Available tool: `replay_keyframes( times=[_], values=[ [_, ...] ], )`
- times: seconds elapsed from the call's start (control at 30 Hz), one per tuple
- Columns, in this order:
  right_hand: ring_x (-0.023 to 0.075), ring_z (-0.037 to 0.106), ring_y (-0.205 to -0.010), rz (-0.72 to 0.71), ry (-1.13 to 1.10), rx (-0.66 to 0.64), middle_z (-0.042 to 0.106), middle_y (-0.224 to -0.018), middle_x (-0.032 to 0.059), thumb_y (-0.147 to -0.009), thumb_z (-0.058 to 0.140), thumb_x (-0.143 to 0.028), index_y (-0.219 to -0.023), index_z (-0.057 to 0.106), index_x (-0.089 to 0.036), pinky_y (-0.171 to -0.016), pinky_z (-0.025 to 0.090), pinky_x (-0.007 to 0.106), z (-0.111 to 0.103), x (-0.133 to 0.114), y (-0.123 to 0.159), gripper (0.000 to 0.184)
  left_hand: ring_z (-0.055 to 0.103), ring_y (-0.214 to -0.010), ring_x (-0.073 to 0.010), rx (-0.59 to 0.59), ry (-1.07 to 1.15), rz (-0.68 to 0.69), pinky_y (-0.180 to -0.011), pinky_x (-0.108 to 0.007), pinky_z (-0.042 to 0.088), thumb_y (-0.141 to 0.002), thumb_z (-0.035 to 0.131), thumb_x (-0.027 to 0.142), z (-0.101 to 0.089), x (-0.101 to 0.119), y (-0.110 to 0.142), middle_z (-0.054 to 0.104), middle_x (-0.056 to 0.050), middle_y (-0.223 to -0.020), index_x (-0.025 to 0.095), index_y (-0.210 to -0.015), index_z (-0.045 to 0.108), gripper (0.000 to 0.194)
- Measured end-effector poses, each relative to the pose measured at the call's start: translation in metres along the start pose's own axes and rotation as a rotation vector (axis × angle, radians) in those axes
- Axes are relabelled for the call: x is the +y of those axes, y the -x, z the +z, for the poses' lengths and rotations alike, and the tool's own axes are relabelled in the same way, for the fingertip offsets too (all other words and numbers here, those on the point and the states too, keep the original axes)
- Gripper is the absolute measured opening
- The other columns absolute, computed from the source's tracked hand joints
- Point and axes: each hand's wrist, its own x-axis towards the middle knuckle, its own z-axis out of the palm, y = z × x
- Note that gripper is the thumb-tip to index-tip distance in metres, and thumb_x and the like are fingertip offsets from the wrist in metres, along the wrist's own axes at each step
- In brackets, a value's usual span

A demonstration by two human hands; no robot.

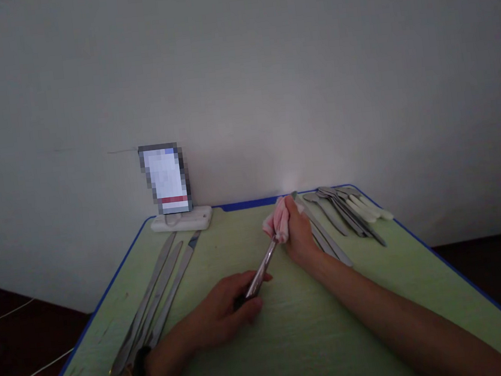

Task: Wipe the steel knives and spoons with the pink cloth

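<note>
My left hand (228, 311) is closed round the handle end of a shiny metal table knife (262, 268), which slants up and away to the right. Its far end is hidden inside a pink and white cloth (278, 221). My right hand (300, 233) grips this cloth, folded round the metal. Several table knives (165, 288) lie side by side to the left, their near ends partly behind my left wrist. Just beyond my right hand, more long flat cutlery (329, 242) rests on the table, partly covered by the hand.
At the back right lie several spoons (346, 210) and some white-handled cutlery (365, 206). A lit phone (169, 179) leans on a white stand (182, 221) at the back left. The light green table (269, 355) has a blue edge and meets a wall (238, 81).
</note>
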Motion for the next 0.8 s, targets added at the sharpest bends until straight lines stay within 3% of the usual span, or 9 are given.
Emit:
replay_keyframes(
  times=[0.13, 0.27, 0.33, 0.53, 0.6, 0.8],
  values=[
    [0.0108, 0.039, -0.031, -0.032, -0.145, 0.073, 0.042, -0.033, -0.0012, -0.084, 0.045, -0.059, -0.044, 0.039, -0.022, -0.034, 0.029, 0.024, 0.003, -0.013, 0.000, 0.055, 0.046, -0.052, -0.0108, -0.017, -0.005, 0.004, -0.053, -0.020, 0.035, -0.094, 0.039, 0.035, 0.002, -0.004, -0.004, 0.062, 0.003, -0.063, 0.014, -0.119, 0.059, 0.038],
    [0.0113, 0.044, -0.033, -0.011, -0.106, 0.033, 0.047, -0.036, 0.0005, -0.083, 0.046, -0.060, -0.047, 0.042, -0.021, -0.035, 0.032, 0.024, 0.009, -0.010, 0.010, 0.054, 0.047, -0.050, -0.0106, 0.136, -0.060, -0.031, -0.053, -0.020, 0.033, -0.090, 0.044, 0.036, 0.004, -0.010, -0.010, 0.060, 0.003, -0.056, 0.015, -0.088, 0.068, 0.032],
    [0.0116, 0.045, -0.034, 0.025, -0.075, -0.021, 0.051, -0.039, 0.0014, -0.082, 0.047, -0.062, -0.050, 0.045, -0.020, -0.035, 0.034, 0.024, 0.014, -0.005, 0.015, 0.053, 0.045, -0.050, -0.0100, 0.228, -0.091, -0.092, -0.052, -0.021, 0.032, -0.086, 0.049, 0.037, 0.004, -0.011, -0.013, 0.055, 0.004, -0.053, 0.016, -0.068, 0.064, 0.032],
    [0.0128, 0.047, -0.033, 0.041, 0.031, -0.081, 0.045, -0.037, -0.0038, -0.075, 0.053, -0.067, -0.061, 0.045, -0.021, -0.032, 0.033, 0.022, 0.019, -0.010, 0.023, 0.049, 0.035, -0.050, -0.0096, 0.407, 0.010, -0.159, -0.048, -0.021, 0.025, -0.083, 0.050, 0.044, 0.002, -0.009, -0.014, 0.038, 0.007, -0.052, 0.018, -0.060, 0.048, 0.034],
    [0.0120, 0.046, -0.033, 0.058, 0.104, -0.189, 0.044, -0.037, -0.0046, -0.075, 0.053, -0.067, -0.061, 0.044, -0.021, -0.033, 0.034, 0.022, 0.018, -0.016, 0.026, 0.049, 0.033, -0.049, -0.0097, 0.484, 0.119, -0.149, -0.048, -0.022, 0.026, -0.086, 0.045, 0.047, 0.001, -0.011, -0.015, 0.035, 0.008, -0.053, 0.020, -0.062, 0.042, 0.037],
    [0.0070, 0.038, -0.036, 0.209, 0.438, -0.742, 0.042, -0.040, -0.0053, -0.077, 0.055, -0.061, -0.056, 0.048, -0.017, -0.036, 0.029, 0.020, 0.010, -0.029, 0.033, 0.049, 0.029, -0.048, -0.0103, 0.659, 0.333, -0.134, -0.044, -0.023, 0.025, -0.089, 0.035, 0.054, -0.001, -0.015, -0.017, 0.030, 0.008, -0.055, 0.023, -0.061, 0.032, 0.042]
  ],
)
